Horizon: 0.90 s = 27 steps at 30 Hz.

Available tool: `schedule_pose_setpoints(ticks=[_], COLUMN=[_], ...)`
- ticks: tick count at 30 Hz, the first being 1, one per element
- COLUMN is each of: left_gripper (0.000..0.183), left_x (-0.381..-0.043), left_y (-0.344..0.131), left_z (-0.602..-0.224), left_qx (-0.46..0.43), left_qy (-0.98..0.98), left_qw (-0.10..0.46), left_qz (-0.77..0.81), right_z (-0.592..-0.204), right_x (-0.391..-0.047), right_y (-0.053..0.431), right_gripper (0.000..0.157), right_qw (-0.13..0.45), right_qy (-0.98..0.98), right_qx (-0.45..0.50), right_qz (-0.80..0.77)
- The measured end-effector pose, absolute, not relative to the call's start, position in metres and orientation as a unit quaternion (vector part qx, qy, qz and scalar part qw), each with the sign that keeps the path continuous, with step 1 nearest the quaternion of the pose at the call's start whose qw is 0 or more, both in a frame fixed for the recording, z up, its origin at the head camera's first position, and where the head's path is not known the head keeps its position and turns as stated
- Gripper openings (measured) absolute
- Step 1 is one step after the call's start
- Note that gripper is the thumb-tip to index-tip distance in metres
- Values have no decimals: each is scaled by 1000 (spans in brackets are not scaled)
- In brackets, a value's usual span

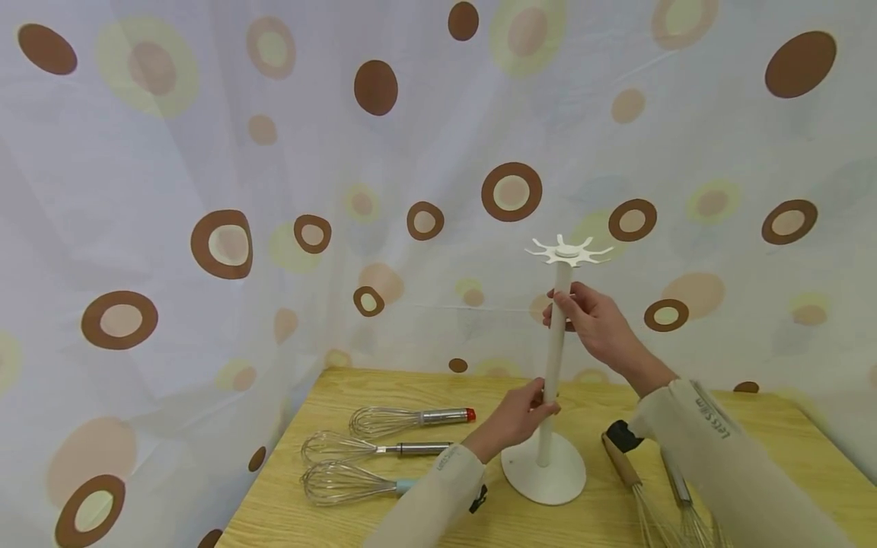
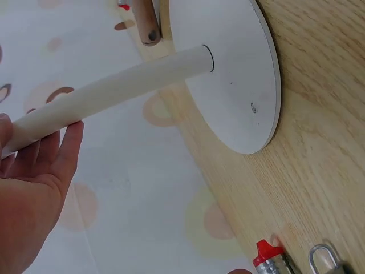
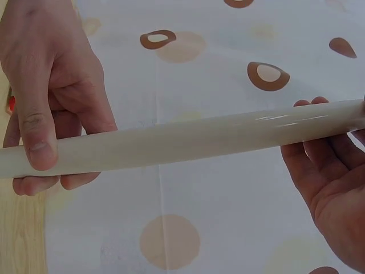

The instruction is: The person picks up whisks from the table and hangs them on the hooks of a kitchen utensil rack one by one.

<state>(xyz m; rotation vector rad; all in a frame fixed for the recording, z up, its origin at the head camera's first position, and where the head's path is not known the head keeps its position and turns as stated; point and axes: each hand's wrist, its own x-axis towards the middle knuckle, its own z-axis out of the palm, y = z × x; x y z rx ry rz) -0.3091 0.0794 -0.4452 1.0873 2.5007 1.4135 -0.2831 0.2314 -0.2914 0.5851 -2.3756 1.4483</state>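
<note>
A white rack stand rises from the wooden table, made of a round base (image 1: 548,476), a straight post (image 1: 556,350) and a flat top (image 1: 567,251) with several slotted arms. Low on the post, my left hand (image 1: 510,418) grips it, thumb and fingers on either side. My right hand (image 1: 599,320) holds the same post higher up, just under the slotted top. In the right wrist view, the left hand (image 3: 63,85) and right hand (image 3: 336,182) are spaced apart along the post. The post leans slightly in the head view. Nothing hangs from the top.
Left of the stand lie three whisks: one red-tipped (image 1: 445,415), one with a steel handle (image 1: 421,449), one with a light blue handle (image 1: 404,485). To the right, a wooden-handled whisk (image 1: 622,460) and a steel whisk (image 1: 677,479) are partly behind my sleeve. A dotted curtain (image 1: 425,137) hangs behind.
</note>
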Motion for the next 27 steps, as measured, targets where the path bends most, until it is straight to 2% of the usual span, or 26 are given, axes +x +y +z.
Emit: schedule_pose_setpoints(ticks=[17,23,27], left_gripper=[19,21,21], left_x=[-295,-290,-287], left_y=[46,41,40], left_z=[-447,-447,-446], left_qx=[389,370,368], left_qy=[792,788,787], left_qw=[60,88,81], left_qz=[467,484,488], right_z=[-291,-294,-293], right_x=[-269,-266,-267], right_y=[210,207,207], right_gripper=[30,30,29], right_qw=[136,131,137], right_qy=[-823,-820,-822], right_qx=[238,249,252], right_qz=[498,499,492])
